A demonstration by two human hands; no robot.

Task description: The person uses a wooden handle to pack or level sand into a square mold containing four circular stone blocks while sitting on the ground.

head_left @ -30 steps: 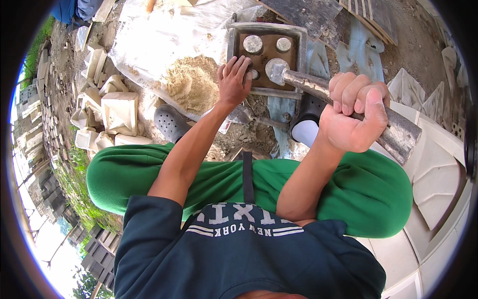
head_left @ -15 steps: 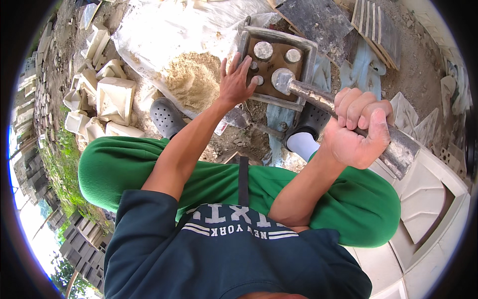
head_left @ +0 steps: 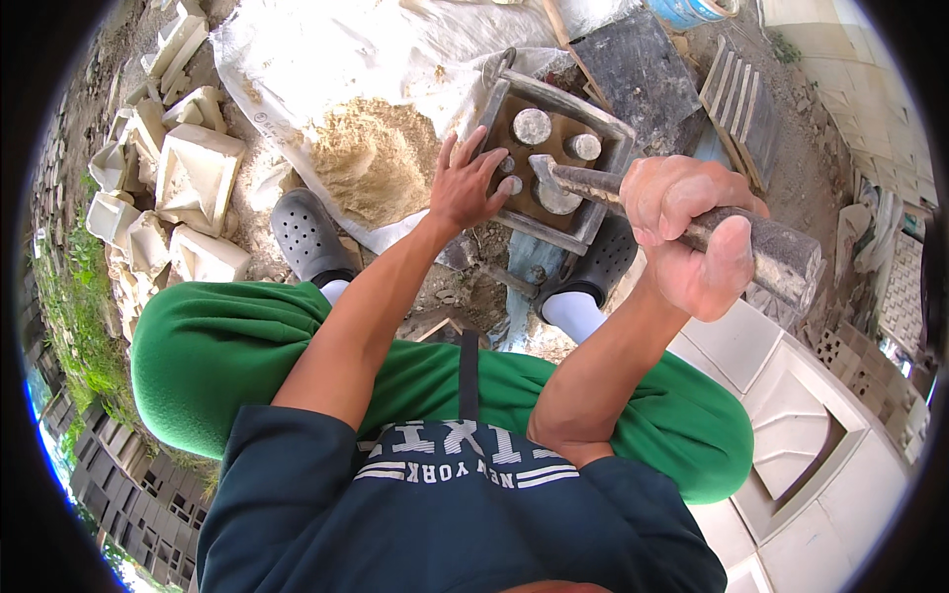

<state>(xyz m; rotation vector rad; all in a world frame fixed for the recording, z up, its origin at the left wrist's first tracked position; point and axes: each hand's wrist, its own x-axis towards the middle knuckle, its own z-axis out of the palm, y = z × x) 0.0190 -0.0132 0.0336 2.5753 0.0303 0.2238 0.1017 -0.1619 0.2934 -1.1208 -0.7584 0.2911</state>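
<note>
A grey rectangular mould box (head_left: 562, 237) lies on the ground in front of me, its brown inside holding several round, pale-topped plugs of different sizes, such as the far plug (head_left: 532, 126). My left hand (head_left: 465, 188) rests at the box's left rim with its fingers spread and nothing gripped. Wrapped round a heavy, dusty metal bar (head_left: 593, 185), my right hand (head_left: 692, 232) holds it slanting over the box's right side. The bar's narrow tip is above the near large plug (head_left: 557, 196); whether they touch I cannot tell. Its thick cylindrical end (head_left: 788, 262) points toward the lower right.
Pale sand (head_left: 371, 163) is heaped on a white plastic sheet (head_left: 297, 59) left of the box. Broken cream-coloured cast blocks (head_left: 198, 176) are piled at the left. A dark board (head_left: 643, 74) and a slatted wooden piece (head_left: 736, 109) lie beyond the box. Pale moulded panels (head_left: 791, 435) stand at my right.
The view has shifted a little. The bar still points at the near large plug, its tip now showing narrow. My left hand keeps its place at the box's left rim.
</note>
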